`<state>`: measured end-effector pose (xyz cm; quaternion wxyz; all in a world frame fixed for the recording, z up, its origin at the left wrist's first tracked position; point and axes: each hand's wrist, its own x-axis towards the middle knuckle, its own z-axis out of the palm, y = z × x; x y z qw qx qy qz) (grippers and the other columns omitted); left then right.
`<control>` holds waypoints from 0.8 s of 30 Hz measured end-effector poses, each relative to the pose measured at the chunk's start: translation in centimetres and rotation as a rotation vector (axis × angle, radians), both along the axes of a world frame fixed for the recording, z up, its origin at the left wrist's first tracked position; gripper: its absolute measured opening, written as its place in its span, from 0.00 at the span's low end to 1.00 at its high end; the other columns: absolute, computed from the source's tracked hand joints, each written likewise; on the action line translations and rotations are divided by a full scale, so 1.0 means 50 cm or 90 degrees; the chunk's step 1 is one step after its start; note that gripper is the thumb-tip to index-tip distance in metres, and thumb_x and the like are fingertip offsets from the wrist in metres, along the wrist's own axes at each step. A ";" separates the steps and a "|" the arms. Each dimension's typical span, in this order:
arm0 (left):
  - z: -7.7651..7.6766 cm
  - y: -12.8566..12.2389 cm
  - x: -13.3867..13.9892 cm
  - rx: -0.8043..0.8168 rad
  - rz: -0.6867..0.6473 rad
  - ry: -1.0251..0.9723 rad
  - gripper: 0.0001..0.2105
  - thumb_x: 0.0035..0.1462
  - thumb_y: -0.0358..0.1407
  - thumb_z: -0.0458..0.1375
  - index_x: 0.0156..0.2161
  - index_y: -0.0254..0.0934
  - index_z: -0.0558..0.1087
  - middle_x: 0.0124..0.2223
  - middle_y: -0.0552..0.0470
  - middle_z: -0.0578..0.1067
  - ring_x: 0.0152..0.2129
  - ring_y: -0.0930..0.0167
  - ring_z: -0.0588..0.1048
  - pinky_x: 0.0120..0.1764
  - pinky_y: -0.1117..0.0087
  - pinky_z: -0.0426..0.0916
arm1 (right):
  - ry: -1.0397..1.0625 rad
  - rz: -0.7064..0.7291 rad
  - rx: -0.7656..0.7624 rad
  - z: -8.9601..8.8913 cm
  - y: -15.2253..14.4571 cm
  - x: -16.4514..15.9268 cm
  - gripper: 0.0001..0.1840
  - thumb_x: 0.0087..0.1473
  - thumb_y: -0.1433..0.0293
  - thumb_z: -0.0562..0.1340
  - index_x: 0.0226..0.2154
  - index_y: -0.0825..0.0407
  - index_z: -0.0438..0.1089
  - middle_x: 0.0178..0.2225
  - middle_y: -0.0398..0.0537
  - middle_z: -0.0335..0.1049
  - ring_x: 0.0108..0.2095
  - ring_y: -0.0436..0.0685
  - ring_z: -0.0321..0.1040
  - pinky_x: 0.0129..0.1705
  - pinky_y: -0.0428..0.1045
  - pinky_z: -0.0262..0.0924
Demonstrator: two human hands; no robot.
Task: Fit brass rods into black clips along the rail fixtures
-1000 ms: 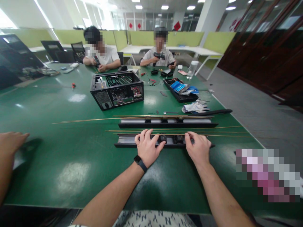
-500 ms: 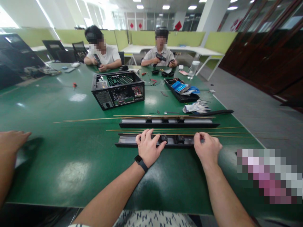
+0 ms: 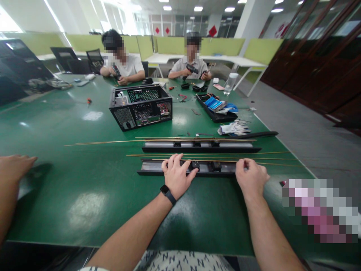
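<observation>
My left hand (image 3: 177, 176) rests with spread fingers across the nearer black-edged metal channel (image 3: 150, 166), its thumb by a small black block (image 3: 195, 165) inside. The fingers lie over the channel's far side and cover part of it. A second black block (image 3: 216, 166) sits farther right in the channel. At the channel's right end my right hand (image 3: 252, 177) is closed in a pinch on a thin brass-coloured rod (image 3: 220, 161), which runs along the channel's far edge. The pinched spot itself is partly hidden by the fingers.
Behind lies a similar channel (image 3: 245, 145) with long thin rods along it. Farther back are an opened computer case (image 3: 141, 107), a black tray (image 3: 217, 114) and gloves (image 3: 234, 128). Another person's hand (image 3: 17, 167) is at left; two people sit opposite with tools.
My right hand has slid a little to the right along the channel, still pinching. My left hand has stayed in place on the channel.
</observation>
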<state>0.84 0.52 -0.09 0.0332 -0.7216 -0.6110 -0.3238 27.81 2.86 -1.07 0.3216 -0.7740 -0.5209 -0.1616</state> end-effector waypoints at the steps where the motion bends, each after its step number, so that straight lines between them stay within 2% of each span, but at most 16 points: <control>1: 0.000 0.000 0.000 -0.001 -0.001 -0.001 0.15 0.59 0.52 0.58 0.46 0.50 0.78 0.59 0.48 0.71 0.60 0.57 0.62 0.58 0.50 0.50 | 0.001 0.002 -0.001 0.000 0.000 0.000 0.13 0.58 0.62 0.58 0.34 0.51 0.76 0.30 0.51 0.75 0.35 0.61 0.63 0.38 0.54 0.46; 18: 0.001 0.001 -0.006 -0.004 -0.006 -0.002 0.14 0.59 0.51 0.58 0.45 0.49 0.78 0.59 0.47 0.71 0.60 0.57 0.62 0.58 0.50 0.50 | 0.041 -0.073 -0.005 0.004 0.006 0.036 0.13 0.55 0.63 0.58 0.32 0.51 0.76 0.29 0.53 0.73 0.35 0.64 0.62 0.37 0.56 0.47; 24: 0.001 0.001 -0.006 -0.004 -0.004 -0.005 0.14 0.60 0.51 0.58 0.46 0.50 0.78 0.59 0.48 0.71 0.60 0.57 0.62 0.58 0.50 0.50 | 0.051 -0.065 -0.007 0.011 0.004 0.029 0.12 0.56 0.64 0.58 0.33 0.51 0.76 0.31 0.53 0.74 0.36 0.63 0.62 0.38 0.55 0.47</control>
